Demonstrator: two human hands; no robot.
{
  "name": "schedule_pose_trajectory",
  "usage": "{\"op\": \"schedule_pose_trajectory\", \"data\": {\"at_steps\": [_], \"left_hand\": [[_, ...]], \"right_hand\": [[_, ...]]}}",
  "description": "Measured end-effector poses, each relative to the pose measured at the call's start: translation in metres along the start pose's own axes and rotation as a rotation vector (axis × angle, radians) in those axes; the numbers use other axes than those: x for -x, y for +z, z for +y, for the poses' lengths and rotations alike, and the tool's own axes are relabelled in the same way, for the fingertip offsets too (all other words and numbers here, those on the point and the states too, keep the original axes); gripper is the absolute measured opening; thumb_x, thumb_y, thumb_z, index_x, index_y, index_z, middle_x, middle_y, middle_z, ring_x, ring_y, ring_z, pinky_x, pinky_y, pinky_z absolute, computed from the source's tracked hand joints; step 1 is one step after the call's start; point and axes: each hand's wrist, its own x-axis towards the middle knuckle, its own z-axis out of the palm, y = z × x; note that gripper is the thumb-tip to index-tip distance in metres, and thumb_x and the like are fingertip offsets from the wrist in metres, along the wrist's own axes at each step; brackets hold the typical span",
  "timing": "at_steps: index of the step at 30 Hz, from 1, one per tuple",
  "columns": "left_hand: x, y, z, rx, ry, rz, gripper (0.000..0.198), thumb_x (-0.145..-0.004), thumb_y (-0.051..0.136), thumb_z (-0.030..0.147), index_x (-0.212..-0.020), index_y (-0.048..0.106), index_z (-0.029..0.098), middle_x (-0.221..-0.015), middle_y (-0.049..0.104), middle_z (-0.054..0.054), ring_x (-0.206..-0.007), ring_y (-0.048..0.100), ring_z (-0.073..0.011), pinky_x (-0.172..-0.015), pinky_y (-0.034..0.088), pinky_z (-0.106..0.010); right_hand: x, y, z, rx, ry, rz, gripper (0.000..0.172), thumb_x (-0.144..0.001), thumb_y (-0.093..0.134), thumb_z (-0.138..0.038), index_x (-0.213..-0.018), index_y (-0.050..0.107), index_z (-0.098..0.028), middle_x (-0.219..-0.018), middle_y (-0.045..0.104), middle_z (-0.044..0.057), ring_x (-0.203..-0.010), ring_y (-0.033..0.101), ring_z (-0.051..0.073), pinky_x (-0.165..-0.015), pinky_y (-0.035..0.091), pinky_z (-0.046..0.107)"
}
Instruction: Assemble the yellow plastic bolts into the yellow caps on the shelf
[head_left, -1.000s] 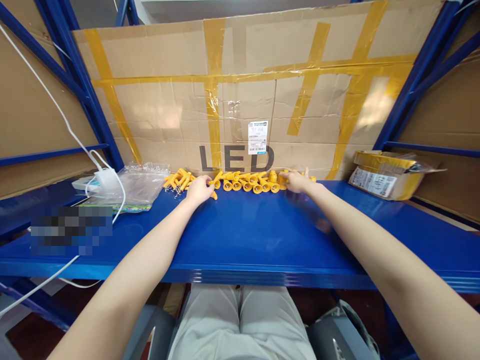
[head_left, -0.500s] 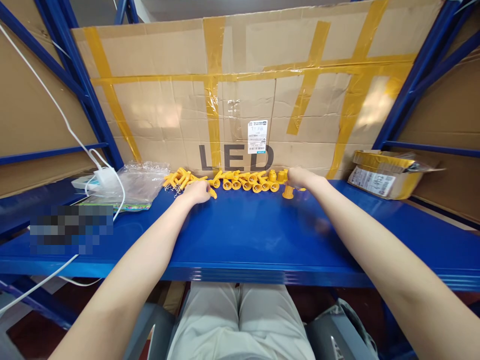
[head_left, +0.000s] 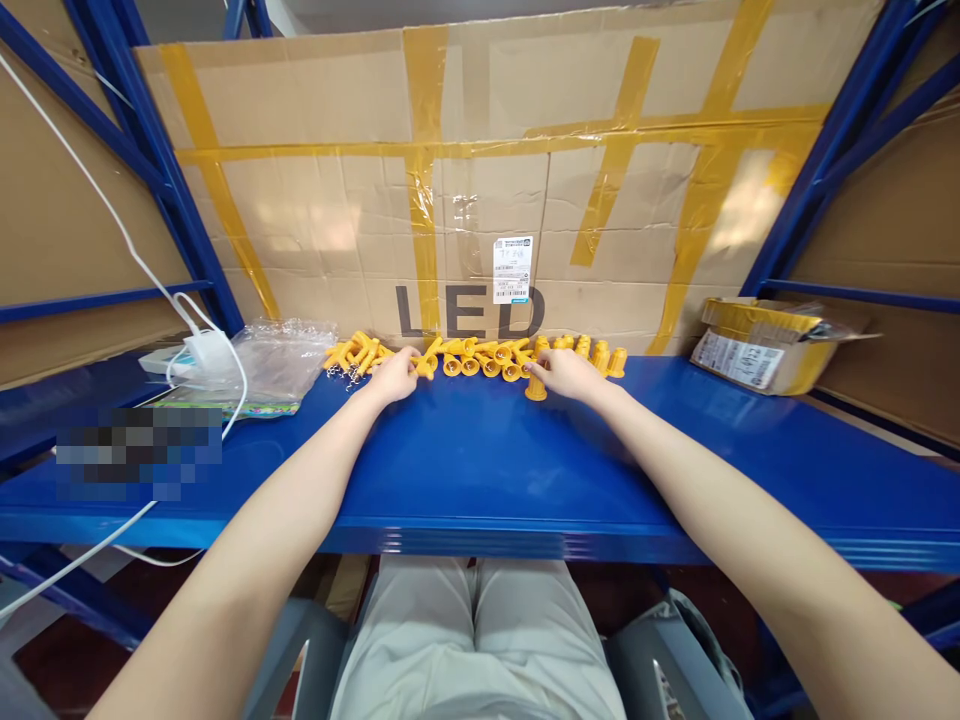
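Note:
My left hand point(head_left: 394, 377) is closed at the left part of a row of yellow plastic parts, its fingertips pinched on a small yellow piece point(head_left: 424, 369). Under the thumb and fingers of my right hand point(head_left: 568, 373) is a yellow flared cup-shaped part point(head_left: 535, 389), upright with its wide rim down on the blue shelf. Between my hands, yellow cone-ended parts point(head_left: 491, 368) lie with their open ends facing me. Several similar parts point(head_left: 600, 356) stand upright behind and right of my right hand. Left of my left hand lies a pile of yellow pieces point(head_left: 361, 352) with small metal clasps.
A large taped cardboard sheet point(head_left: 322, 220) stands behind the blue shelf point(head_left: 465, 470). Clear plastic bags point(head_left: 281, 350), a white plug with cables point(head_left: 206, 352) and a blurred-out object point(head_left: 139, 450) lie at left. An opened small carton point(head_left: 757, 345) sits at right.
My right hand has moved left to another spot in the row, uncovering upright yellow parts on its right. My left hand stays near its place, and its yellow piece has shifted slightly up.

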Motion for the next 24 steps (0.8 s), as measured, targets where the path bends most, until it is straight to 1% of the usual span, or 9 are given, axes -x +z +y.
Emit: {"op": "schedule_pose_trajectory", "data": {"at_steps": [4, 8, 11, 13, 15, 17, 19, 21, 24], "left_hand": [[-0.002, -0.006, 0.013, 0.37, -0.081, 0.26, 0.04, -0.08, 0.054, 0.014, -0.12, 0.049, 0.018, -0.093, 0.065, -0.005, -0.088, 0.062, -0.0164, -0.085, 0.049, -0.029], [-0.004, -0.012, 0.025, 0.776, -0.297, 0.419, 0.043, -0.079, 0.055, 0.011, -0.12, 0.046, 0.019, -0.09, 0.063, -0.002, -0.075, 0.062, -0.011, -0.07, 0.051, -0.023], [-0.004, -0.016, 0.027, 1.007, -0.431, 0.375, 0.029, -0.078, 0.057, 0.012, -0.107, 0.052, 0.018, -0.076, 0.059, 0.002, -0.057, 0.058, -0.0078, -0.057, 0.048, -0.021], [-0.003, -0.018, 0.028, 1.119, -0.449, 0.302, 0.015, -0.08, 0.058, 0.016, -0.094, 0.054, 0.017, -0.067, 0.056, 0.004, -0.048, 0.053, -0.0055, -0.052, 0.045, -0.019], [-0.001, -0.018, 0.029, 1.18, -0.442, 0.246, 0.006, -0.082, 0.058, 0.017, -0.085, 0.053, 0.016, -0.064, 0.055, 0.005, -0.045, 0.051, -0.0039, -0.051, 0.044, -0.017], [0.001, -0.018, 0.03, 1.18, -0.444, 0.213, 0.008, -0.082, 0.059, 0.015, -0.087, 0.052, 0.016, -0.066, 0.058, 0.004, -0.047, 0.055, -0.0041, -0.053, 0.045, -0.017], [0.002, -0.017, 0.031, 1.138, -0.463, 0.196, 0.019, -0.081, 0.062, 0.014, -0.096, 0.052, 0.017, -0.071, 0.063, 0.003, -0.051, 0.06, -0.0063, -0.056, 0.048, -0.018], [0.003, -0.015, 0.032, 1.089, -0.484, 0.18, 0.03, -0.079, 0.065, 0.014, -0.105, 0.049, 0.019, -0.075, 0.066, 0.002, -0.055, 0.064, -0.0087, -0.056, 0.049, -0.019], [0.003, -0.015, 0.033, 1.063, -0.5, 0.153, 0.032, -0.08, 0.065, 0.014, -0.106, 0.049, 0.018, -0.079, 0.068, -0.001, -0.057, 0.066, -0.0105, -0.052, 0.047, -0.018]], "right_hand": [[0.003, 0.003, -0.005, -0.077, 0.014, -0.003, 0.038, -0.094, 0.042, -0.047, -0.083, 0.066, -0.019, -0.081, 0.07, 0.011, -0.081, 0.066, 0.027, -0.066, 0.046, 0.032], [0.003, 0.007, -0.004, -0.187, 0.027, -0.018, 0.04, -0.089, 0.048, -0.055, -0.083, 0.063, -0.018, -0.078, 0.069, 0.008, -0.074, 0.065, 0.022, -0.063, 0.045, 0.028], [0.002, 0.011, -0.002, -0.269, 0.025, -0.016, 0.034, -0.082, 0.06, -0.052, -0.083, 0.059, -0.018, -0.075, 0.066, 0.005, -0.069, 0.062, 0.018, -0.059, 0.042, 0.026], [0.001, 0.014, -0.001, -0.303, 0.003, -0.01, 0.029, -0.077, 0.066, -0.045, -0.077, 0.055, -0.019, -0.071, 0.063, 0.002, -0.066, 0.058, 0.015, -0.058, 0.04, 0.025], [0.0, 0.019, -0.001, -0.344, -0.022, -0.012, 0.031, -0.074, 0.067, -0.043, -0.068, 0.048, -0.02, -0.066, 0.057, -0.001, -0.062, 0.053, 0.013, -0.057, 0.038, 0.024], [-0.001, 0.023, -0.002, -0.392, -0.052, -0.019, 0.038, -0.074, 0.066, -0.046, -0.063, 0.041, -0.021, -0.062, 0.05, -0.003, -0.06, 0.048, 0.012, -0.056, 0.036, 0.025], [-0.001, 0.028, -0.003, -0.425, -0.083, -0.017, 0.041, -0.075, 0.063, -0.051, -0.062, 0.038, -0.021, -0.06, 0.046, -0.004, -0.06, 0.045, 0.012, -0.056, 0.035, 0.025], [-0.002, 0.032, -0.004, -0.443, -0.105, -0.013, 0.04, -0.076, 0.059, -0.053, -0.063, 0.039, -0.021, -0.061, 0.046, -0.004, -0.061, 0.045, 0.012, -0.057, 0.035, 0.026], [-0.003, 0.035, -0.005, -0.459, -0.096, -0.022, 0.035, -0.08, 0.055, -0.051, -0.067, 0.043, -0.021, -0.067, 0.051, -0.002, -0.064, 0.05, 0.014, -0.06, 0.038, 0.027]]}}
